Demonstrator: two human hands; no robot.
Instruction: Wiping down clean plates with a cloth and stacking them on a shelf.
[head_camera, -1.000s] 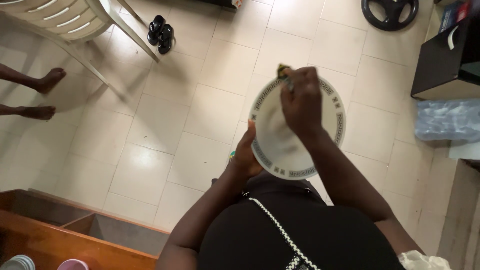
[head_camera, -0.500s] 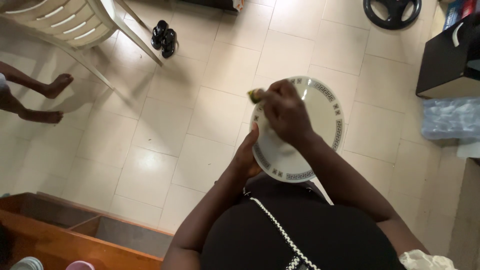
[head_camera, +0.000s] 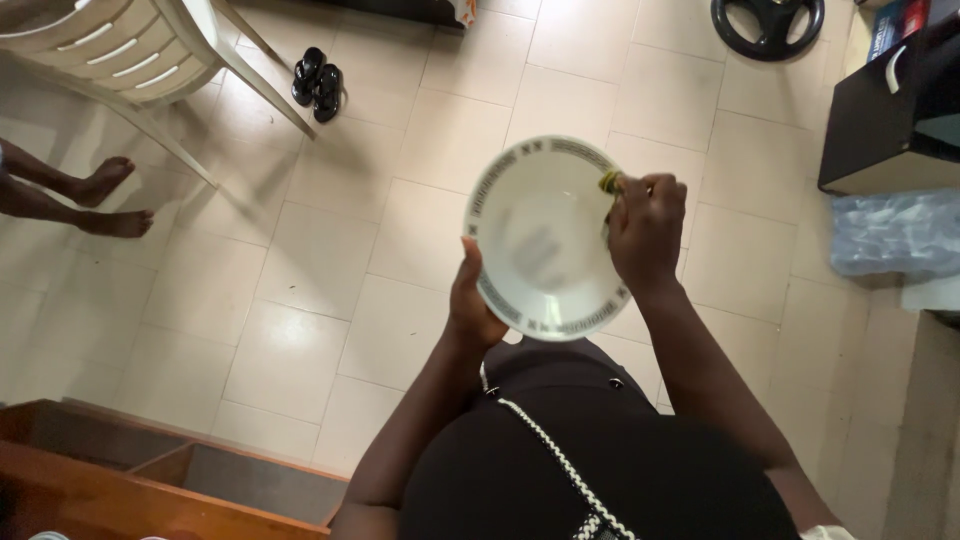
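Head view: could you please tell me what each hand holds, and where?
Left hand grips the round white patterned plate at its lower-left rim; right hand pinches a small green-yellow scrubber.

Pale tiled floor (head_camera: 330, 250); a plastic chair (head_camera: 130, 50) upper left, dark cabinet (head_camera: 890, 110) upper right, wooden furniture (head_camera: 120, 470) lower left.
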